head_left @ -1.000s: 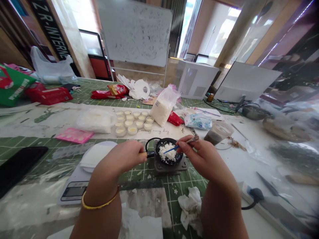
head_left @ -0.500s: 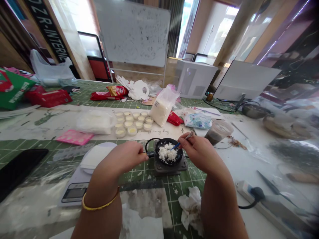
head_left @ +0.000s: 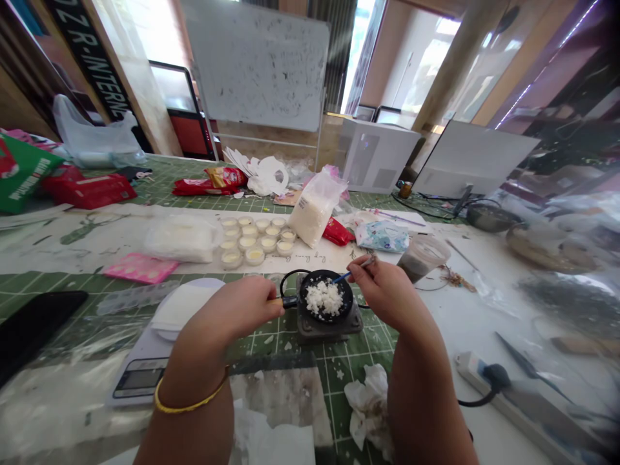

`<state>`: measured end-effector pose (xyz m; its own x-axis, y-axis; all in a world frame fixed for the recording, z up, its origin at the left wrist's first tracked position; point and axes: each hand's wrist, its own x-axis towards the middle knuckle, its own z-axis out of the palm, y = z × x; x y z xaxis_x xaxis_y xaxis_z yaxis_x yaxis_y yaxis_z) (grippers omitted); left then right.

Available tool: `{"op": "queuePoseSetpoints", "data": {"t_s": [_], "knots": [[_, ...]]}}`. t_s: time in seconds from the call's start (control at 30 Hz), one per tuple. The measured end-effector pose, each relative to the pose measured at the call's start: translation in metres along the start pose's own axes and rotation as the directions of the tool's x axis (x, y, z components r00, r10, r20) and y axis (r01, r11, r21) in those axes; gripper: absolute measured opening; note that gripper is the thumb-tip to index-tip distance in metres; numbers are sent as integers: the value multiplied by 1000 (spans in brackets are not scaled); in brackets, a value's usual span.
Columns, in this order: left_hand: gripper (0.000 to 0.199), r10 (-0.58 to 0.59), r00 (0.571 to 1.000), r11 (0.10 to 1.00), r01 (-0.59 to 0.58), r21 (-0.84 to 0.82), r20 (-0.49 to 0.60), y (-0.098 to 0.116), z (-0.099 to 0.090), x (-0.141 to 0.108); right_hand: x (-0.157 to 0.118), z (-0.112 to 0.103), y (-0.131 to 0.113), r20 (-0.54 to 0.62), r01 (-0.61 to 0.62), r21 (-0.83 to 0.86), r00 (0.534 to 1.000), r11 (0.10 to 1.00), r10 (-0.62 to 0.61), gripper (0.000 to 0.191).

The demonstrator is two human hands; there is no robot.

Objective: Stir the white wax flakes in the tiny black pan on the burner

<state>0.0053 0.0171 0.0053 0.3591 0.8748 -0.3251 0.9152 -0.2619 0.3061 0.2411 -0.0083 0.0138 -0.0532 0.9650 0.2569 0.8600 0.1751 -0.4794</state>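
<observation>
A small black frying pan [head_left: 349, 298] sits on a dark hot plate [head_left: 334, 328], with white wax-like flakes [head_left: 323, 297] heaped inside. My left hand [head_left: 252, 302] is closed round the pan's handle [head_left: 289, 301], left of the plate. From the right, my right hand [head_left: 375, 281] pinches a thin blue stick [head_left: 341, 277], whose lower end reaches the far side of the flakes. The kind of stick is too small to tell.
Several small cups with pale filling [head_left: 249, 241] stand behind the pan, beside a clear bag of white granules [head_left: 310, 216]. A digital scale [head_left: 140, 376] is at left, crumpled tissue [head_left: 369, 403] in front, a power strip [head_left: 508, 394] at right.
The blue stick's tip has moved from the middle of the flakes toward the pan's far edge, and the heap has shifted slightly. My left hand stays on the handle.
</observation>
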Motion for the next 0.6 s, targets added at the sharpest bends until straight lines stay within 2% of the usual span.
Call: {"op": "queuePoseSetpoints", "data": {"t_s": [0.07, 0.17, 0.3, 0.43, 0.53, 0.6], "knots": [[31, 6, 1000, 1000, -6, 7, -2, 0, 0, 0, 0, 1, -1, 12, 14, 9, 1000, 1000, -14, 29], [32, 10, 1000, 1000, -10, 12, 2, 1, -1, 0, 1, 2, -2, -41, -9, -2, 999, 1000, 9, 28], [31, 9, 1000, 1000, -9, 9, 1, 1, -1, 0, 2, 4, -3, 3, 1, -17, 1000, 1000, 0, 28], [30, 11, 1000, 1000, -11, 0, 5, 0, -1, 0, 2, 5, -3, -19, -3, -6, 1000, 1000, 3, 28], [31, 10, 1000, 1000, -10, -2, 5, 0, -1, 0, 2, 4, -3, 28, 12, -5, 1000, 1000, -12, 29], [32, 9, 1000, 1000, -9, -4, 0, 0, 0, -1, 2, 4, -2, 5, 16, 10, 1000, 1000, -16, 28]]}}
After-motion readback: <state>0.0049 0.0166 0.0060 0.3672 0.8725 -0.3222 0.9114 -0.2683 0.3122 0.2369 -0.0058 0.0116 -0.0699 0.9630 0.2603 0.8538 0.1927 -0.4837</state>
